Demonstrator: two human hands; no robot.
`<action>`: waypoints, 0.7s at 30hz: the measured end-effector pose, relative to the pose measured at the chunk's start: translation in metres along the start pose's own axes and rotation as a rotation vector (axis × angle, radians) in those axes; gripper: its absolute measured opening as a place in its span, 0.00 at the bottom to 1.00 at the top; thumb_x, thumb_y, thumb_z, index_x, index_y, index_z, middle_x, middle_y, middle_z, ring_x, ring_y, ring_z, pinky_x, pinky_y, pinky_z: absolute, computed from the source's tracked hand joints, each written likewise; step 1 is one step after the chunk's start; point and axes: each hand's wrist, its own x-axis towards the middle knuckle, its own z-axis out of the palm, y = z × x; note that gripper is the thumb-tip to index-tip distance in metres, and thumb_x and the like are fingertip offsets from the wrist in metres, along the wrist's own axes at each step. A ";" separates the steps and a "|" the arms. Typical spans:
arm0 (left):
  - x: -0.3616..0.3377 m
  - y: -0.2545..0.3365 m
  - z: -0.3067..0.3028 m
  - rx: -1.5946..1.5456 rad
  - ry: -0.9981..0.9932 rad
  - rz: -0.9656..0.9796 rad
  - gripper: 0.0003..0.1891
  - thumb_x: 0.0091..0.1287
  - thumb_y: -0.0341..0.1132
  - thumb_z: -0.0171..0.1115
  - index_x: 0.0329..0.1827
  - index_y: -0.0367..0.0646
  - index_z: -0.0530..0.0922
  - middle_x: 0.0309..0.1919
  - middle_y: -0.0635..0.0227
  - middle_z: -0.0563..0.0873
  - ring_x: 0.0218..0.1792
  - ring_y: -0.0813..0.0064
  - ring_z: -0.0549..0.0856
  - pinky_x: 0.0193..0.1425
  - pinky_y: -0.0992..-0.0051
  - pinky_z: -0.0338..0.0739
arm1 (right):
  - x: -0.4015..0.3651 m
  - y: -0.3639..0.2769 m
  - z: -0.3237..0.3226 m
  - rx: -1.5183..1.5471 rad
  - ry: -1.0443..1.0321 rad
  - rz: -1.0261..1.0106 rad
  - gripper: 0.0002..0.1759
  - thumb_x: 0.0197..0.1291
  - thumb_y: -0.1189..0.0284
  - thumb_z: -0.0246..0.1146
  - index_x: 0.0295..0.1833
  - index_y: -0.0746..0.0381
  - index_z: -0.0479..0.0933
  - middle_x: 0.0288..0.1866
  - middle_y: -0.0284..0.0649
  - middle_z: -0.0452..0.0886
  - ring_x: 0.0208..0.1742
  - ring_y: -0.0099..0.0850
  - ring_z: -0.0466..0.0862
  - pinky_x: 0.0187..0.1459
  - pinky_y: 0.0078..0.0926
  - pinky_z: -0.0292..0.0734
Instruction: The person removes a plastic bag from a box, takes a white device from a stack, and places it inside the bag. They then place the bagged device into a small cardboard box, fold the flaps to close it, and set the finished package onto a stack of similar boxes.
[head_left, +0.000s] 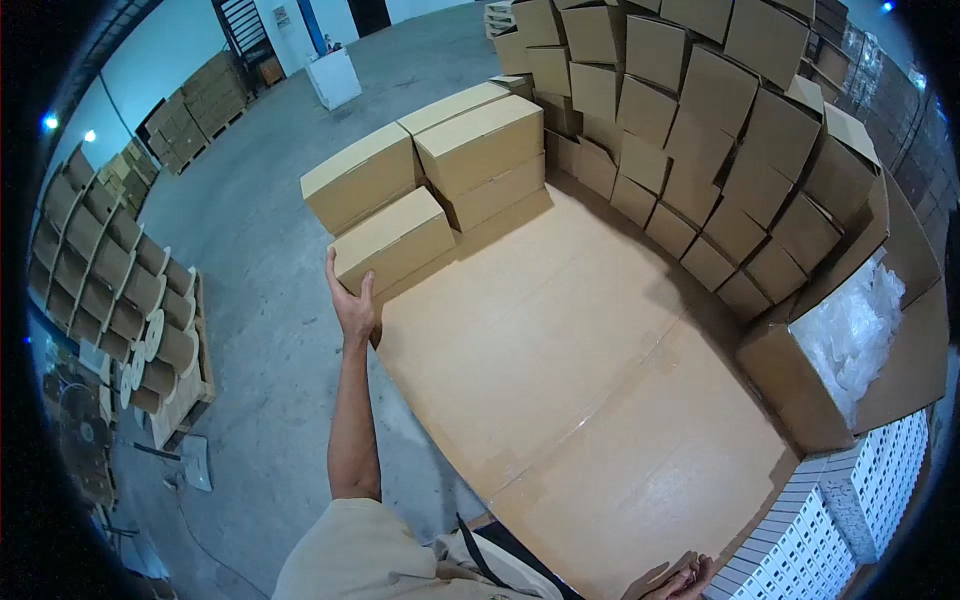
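Note:
My left hand (pixel 352 305) grips the near end of a closed cardboard box (pixel 395 240), thumb on one side and fingers on the other. That box sits at the left edge of a table covered with brown board (pixel 560 330). Against it stand more closed boxes: one behind on the left (pixel 360 175) and a stack of two (pixel 482 150) on the right. My right hand (pixel 682 578) is low at the bottom edge, palm up with loosely bent fingers and nothing visible in it. It is near stacked white perforated blocks (pixel 800 545).
Many open-flapped cartons (pixel 700 140) are piled along the table's far right side. A large open carton (pixel 800 370) holds clear plastic bags (pixel 855 325). On the floor at left, large spools (pixel 160 350) rest on a wooden pallet (pixel 190 405). Box stacks (pixel 195 110) stand farther back.

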 end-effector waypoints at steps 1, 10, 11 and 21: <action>0.000 0.003 0.002 0.018 0.011 -0.012 0.41 0.72 0.25 0.67 0.84 0.40 0.55 0.81 0.50 0.64 0.79 0.56 0.67 0.83 0.60 0.60 | 0.001 -0.005 -0.001 -0.049 -0.003 -0.008 0.33 0.79 0.59 0.58 0.75 0.72 0.63 0.72 0.53 0.72 0.70 0.46 0.75 0.68 0.43 0.75; -0.001 0.028 0.024 0.109 0.093 -0.125 0.38 0.73 0.27 0.66 0.83 0.46 0.56 0.76 0.45 0.71 0.75 0.52 0.72 0.79 0.57 0.66 | 0.001 0.003 -0.001 0.008 0.006 0.007 0.33 0.78 0.58 0.59 0.76 0.70 0.64 0.73 0.52 0.71 0.71 0.44 0.74 0.67 0.42 0.76; 0.000 0.024 0.026 0.111 0.100 -0.111 0.38 0.73 0.27 0.66 0.83 0.47 0.56 0.75 0.44 0.71 0.75 0.52 0.73 0.79 0.56 0.66 | 0.000 0.005 0.000 0.027 0.005 0.007 0.33 0.78 0.58 0.59 0.76 0.69 0.64 0.73 0.52 0.71 0.71 0.44 0.74 0.67 0.41 0.76; 0.001 0.027 0.026 0.060 0.073 -0.150 0.39 0.74 0.27 0.65 0.84 0.48 0.54 0.76 0.43 0.71 0.77 0.50 0.70 0.81 0.56 0.63 | -0.001 0.020 -0.002 0.037 0.015 0.042 0.32 0.77 0.59 0.59 0.76 0.68 0.64 0.70 0.49 0.72 0.70 0.41 0.74 0.64 0.37 0.78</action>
